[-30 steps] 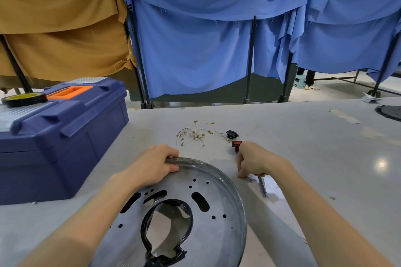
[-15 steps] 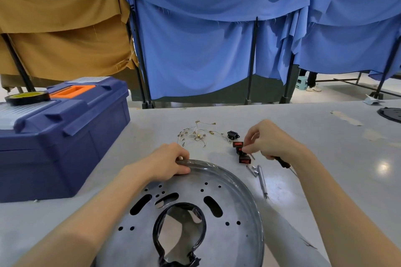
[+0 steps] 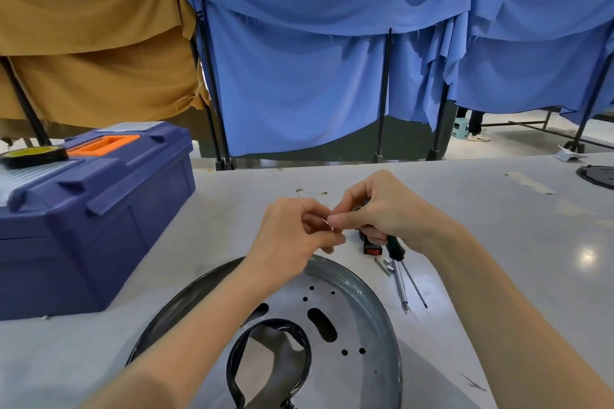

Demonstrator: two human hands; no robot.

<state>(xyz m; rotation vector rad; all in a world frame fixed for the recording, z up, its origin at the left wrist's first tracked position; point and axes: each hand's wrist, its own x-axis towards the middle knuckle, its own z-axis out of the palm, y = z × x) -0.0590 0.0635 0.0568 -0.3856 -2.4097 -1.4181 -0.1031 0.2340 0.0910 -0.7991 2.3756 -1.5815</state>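
- Since the small metal part (image 3: 331,222) shows only as a silvery sliver, too tiny to identify, I judge it light, stiff and slippery, easily dropped. It is best pinched by the fingertips.
- It is held in the air between both hands, above the far rim of the round metal plate (image 3: 362,305).
- The left hand (image 3: 292,236) pinches it with curled fingertips, and the right hand (image 3: 388,209) pinches it between thumb and forefinger.
- The right hand's lower fingers also curl round a screwdriver (image 3: 395,249).
- A red switch (image 3: 371,248) and thin driver shafts (image 3: 403,289) lie nearby on the table (image 3: 498,242).
- A blue toolbox (image 3: 99,209) stands well apart on the left.
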